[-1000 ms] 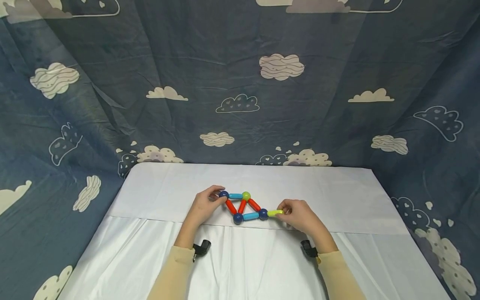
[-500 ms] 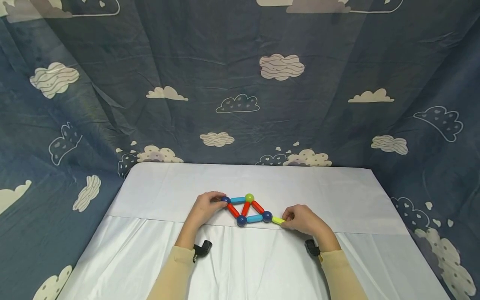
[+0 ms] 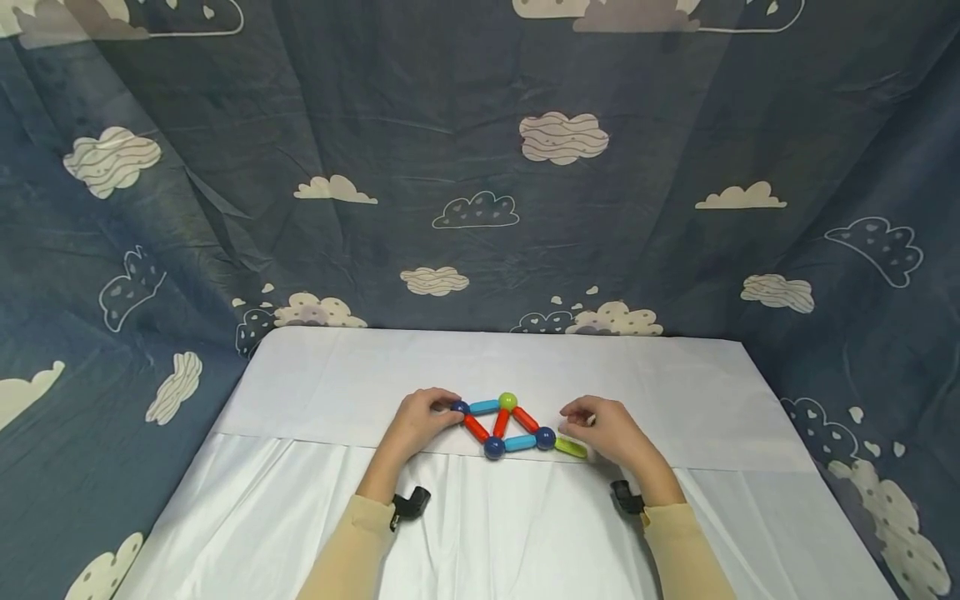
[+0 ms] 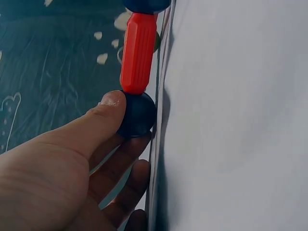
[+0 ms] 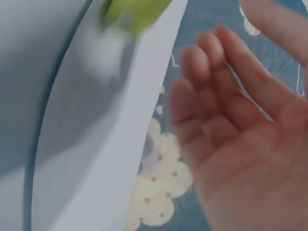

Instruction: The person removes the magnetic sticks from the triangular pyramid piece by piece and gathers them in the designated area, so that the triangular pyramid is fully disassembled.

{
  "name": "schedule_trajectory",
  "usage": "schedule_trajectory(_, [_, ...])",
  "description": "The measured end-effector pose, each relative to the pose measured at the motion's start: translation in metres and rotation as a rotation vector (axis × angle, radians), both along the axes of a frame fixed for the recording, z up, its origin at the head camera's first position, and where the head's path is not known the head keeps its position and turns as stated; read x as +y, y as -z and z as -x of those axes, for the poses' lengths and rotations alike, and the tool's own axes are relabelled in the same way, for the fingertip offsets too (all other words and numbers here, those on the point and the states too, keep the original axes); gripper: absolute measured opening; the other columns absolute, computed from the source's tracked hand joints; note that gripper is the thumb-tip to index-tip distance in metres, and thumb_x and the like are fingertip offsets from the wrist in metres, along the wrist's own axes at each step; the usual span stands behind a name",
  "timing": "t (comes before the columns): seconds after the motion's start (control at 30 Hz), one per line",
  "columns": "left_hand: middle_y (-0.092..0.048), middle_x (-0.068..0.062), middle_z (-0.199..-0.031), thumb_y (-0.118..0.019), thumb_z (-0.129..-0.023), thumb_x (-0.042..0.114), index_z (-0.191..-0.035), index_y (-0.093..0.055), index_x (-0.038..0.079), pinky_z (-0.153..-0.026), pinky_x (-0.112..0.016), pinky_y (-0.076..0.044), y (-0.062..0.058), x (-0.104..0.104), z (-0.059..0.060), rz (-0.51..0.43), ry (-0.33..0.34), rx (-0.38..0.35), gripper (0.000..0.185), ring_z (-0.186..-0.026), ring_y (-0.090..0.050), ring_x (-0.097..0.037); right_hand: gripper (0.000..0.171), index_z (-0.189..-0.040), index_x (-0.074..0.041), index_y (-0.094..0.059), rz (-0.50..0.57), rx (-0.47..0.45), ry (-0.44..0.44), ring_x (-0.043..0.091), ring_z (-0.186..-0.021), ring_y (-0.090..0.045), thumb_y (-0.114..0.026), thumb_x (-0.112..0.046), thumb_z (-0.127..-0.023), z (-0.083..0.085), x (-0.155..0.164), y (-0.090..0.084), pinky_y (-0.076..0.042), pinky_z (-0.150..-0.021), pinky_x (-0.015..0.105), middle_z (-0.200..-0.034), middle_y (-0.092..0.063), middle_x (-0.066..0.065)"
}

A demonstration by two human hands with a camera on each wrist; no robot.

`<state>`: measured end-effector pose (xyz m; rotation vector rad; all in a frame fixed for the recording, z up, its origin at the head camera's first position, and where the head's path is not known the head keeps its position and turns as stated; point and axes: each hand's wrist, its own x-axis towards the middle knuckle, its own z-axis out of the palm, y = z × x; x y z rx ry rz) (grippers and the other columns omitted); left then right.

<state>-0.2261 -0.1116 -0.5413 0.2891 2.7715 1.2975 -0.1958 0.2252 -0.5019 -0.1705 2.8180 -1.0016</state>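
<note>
A flat figure of magnetic rods and balls lies on the white cloth. Its left corner is a dark blue ball (image 4: 138, 115), which my left hand (image 3: 420, 421) pinches between thumb and fingers. A red rod (image 4: 138, 53) runs from it to another dark blue ball (image 3: 494, 448). Light blue rods (image 3: 521, 443) and more red ones link a lime ball (image 3: 507, 401) and a right-hand dark blue ball (image 3: 545, 438). From that last ball a lime rod (image 3: 571, 448) sticks out to the right. My right hand (image 3: 609, 429) hovers just beyond its free end, fingers loosely bent and holding nothing.
White cloth (image 3: 675, 392) covers the table, with a seam crossing under the figure. Behind and at both sides hangs a dark blue curtain (image 3: 630, 250) printed with clouds. Each wrist wears a small black camera (image 3: 411, 503).
The figure has slid right and slightly toward me with my left hand. My right hand has let go of the lime rod, which now points down to the right.
</note>
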Motion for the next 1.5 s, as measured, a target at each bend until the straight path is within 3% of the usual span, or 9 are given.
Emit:
schedule_trajectory(0.17, [-0.076, 0.0, -0.116, -0.082, -0.094, 0.036, -0.122, -0.078, 0.021, -0.104, -0.05, -0.052, 0.002, 0.012, -0.004, -0.01, 0.051, -0.018, 0.032, -0.11, -0.066, -0.021, 0.033, -0.126, -0.009, -0.073, 0.085, 0.094, 0.038, 0.029, -0.112, -0.069, -0.079, -0.02, -0.096, 0.004, -0.009, 0.0, -0.057, -0.103, 0.051, -0.119, -0.076, 0.009])
schedule_trajectory(0.4, [-0.076, 0.0, -0.116, -0.081, -0.094, 0.038, -0.122, -0.078, 0.021, -0.104, -0.049, -0.052, 0.002, 0.024, -0.009, -0.031, 0.096, -0.018, 0.033, -0.112, -0.066, -0.021, 0.039, -0.133, -0.011, -0.07, 0.167, 0.059, 0.029, 0.037, -0.132, -0.063, -0.078, -0.019, -0.096, 0.011, -0.032, 0.006, -0.049, -0.115, 0.058, -0.134, -0.072, 0.012])
schedule_trajectory(0.6, [-0.077, 0.001, -0.117, -0.082, -0.093, 0.038, -0.121, -0.078, 0.022, -0.106, -0.049, -0.052, 0.002, 0.026, -0.009, -0.042, 0.125, -0.017, 0.033, -0.115, -0.066, -0.022, 0.037, -0.131, -0.012, -0.073, 0.161, 0.042, -0.002, 0.035, -0.129, -0.065, -0.079, -0.018, -0.095, 0.018, -0.048, 0.017, -0.051, -0.113, 0.055, -0.134, -0.073, 0.01])
schedule_trajectory(0.77, [-0.075, 0.003, -0.124, -0.085, -0.091, 0.031, -0.126, -0.076, 0.026, -0.111, -0.051, -0.048, 0.002, 0.026, -0.008, -0.08, 0.24, -0.02, 0.036, -0.12, -0.065, -0.022, 0.034, -0.128, -0.012, -0.075, 0.146, 0.029, -0.03, 0.03, -0.12, -0.066, -0.08, -0.017, -0.094, 0.021, -0.057, 0.02, -0.051, -0.112, 0.053, -0.131, -0.074, 0.009])
schedule_trajectory(1.0, [-0.072, 0.008, -0.125, -0.079, -0.097, 0.027, -0.117, -0.08, 0.031, -0.112, -0.049, -0.044, 0.006, 0.028, -0.01, -0.041, 0.346, 0.075, 0.021, -0.122, -0.063, -0.019, 0.026, -0.119, -0.016, -0.079, 0.102, 0.022, -0.078, 0.027, -0.114, -0.066, -0.082, -0.017, -0.093, 0.023, -0.061, 0.023, -0.052, -0.111, 0.054, -0.125, -0.076, 0.006])
schedule_trajectory(1.17, [-0.07, 0.006, -0.124, -0.075, -0.099, 0.029, -0.114, -0.081, 0.03, -0.111, -0.051, -0.04, 0.006, 0.028, -0.012, 0.014, 0.382, 0.117, 0.016, -0.122, -0.06, -0.02, 0.019, -0.111, -0.018, -0.082, 0.073, 0.047, -0.101, 0.025, -0.11, -0.068, -0.083, -0.018, -0.092, 0.025, -0.062, 0.027, -0.053, -0.108, 0.052, -0.118, -0.078, 0.004])
schedule_trajectory(1.5, [-0.069, 0.006, -0.121, -0.076, -0.099, 0.028, -0.112, -0.081, 0.028, -0.115, -0.052, -0.04, 0.007, 0.028, -0.012, 0.004, 0.399, 0.088, 0.015, -0.12, -0.061, -0.019, 0.013, -0.104, -0.018, -0.084, 0.059, 0.074, -0.085, 0.022, -0.104, -0.069, -0.084, -0.019, -0.092, 0.024, -0.064, 0.029, -0.055, -0.104, 0.05, -0.11, -0.08, 0.002])
